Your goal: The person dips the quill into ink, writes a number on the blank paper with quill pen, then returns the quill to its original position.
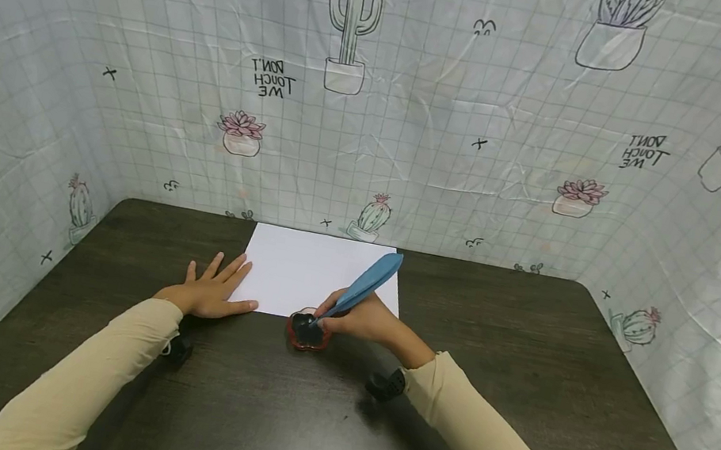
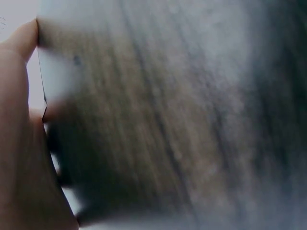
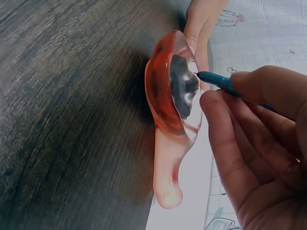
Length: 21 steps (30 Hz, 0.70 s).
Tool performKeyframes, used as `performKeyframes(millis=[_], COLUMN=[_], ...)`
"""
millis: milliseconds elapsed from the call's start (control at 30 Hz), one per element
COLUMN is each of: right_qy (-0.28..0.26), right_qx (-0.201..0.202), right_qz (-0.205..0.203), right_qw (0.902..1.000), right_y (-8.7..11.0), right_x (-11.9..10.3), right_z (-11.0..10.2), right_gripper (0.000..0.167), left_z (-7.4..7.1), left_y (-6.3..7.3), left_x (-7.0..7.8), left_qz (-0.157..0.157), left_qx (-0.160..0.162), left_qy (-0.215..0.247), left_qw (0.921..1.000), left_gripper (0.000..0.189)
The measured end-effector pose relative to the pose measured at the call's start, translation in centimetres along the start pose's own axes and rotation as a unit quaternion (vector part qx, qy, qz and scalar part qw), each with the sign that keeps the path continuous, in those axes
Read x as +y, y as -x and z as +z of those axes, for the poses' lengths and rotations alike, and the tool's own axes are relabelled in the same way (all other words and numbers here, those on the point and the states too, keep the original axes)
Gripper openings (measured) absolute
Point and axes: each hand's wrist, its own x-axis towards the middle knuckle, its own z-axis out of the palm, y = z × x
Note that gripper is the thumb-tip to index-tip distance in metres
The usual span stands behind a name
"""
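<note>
My right hand [image 1: 359, 317] pinches a quill pen with a blue feather [image 1: 368, 284] between thumb and fingers. In the right wrist view the pen's pointed tip [image 3: 204, 76] is right at the dark ink [image 3: 182, 86] inside a small, clear red dish [image 3: 160, 81]. That dish stands on the table at the near edge of a white sheet of paper [image 1: 291, 269]. My left hand [image 1: 210, 297] lies flat with fingers spread, fingertips and thumb over the paper's left side. Only part of the left hand [image 2: 17, 124] shows in the left wrist view.
The dark wooden table [image 1: 495, 321] extends to both sides of the paper. A white curtain [image 1: 424, 108] printed with cacti and a grid hangs behind it and along the sides.
</note>
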Motion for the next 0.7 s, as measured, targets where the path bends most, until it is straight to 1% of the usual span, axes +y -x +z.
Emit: performKeyframes(millis=[67, 233, 433, 700], right_qy=[0.0, 0.021, 0.048, 0.066], right_qx=[0.004, 0.017, 0.011, 0.026], right_qz=[0.003, -0.003, -0.017, 0.003], right_qw=[1.0, 0.9996, 0.9986, 0.9975], right_y=[0.01, -0.1, -0.23, -0.11], right_x=[0.0, 0.22, 0.3, -0.07], right_z=[0.0, -0.06, -0.08, 0.13], right_gripper=[0.009, 0.007, 0.008, 0.006], left_z=[-0.01, -0.07, -0.04, 0.03], left_y=[0.02, 0.07, 0.06, 0.0], left_x=[-0.01, 0.01, -0.03, -0.07], left_qz=[-0.001, -0.001, 0.001, 0.002], left_qx=[-0.001, -0.003, -0.003, -0.002], left_qy=[0.0, 0.0, 0.001, -0.001], left_qw=[1.0, 1.0, 1.0, 1.0], left_gripper=[0.089, 0.088, 0.088, 0.088])
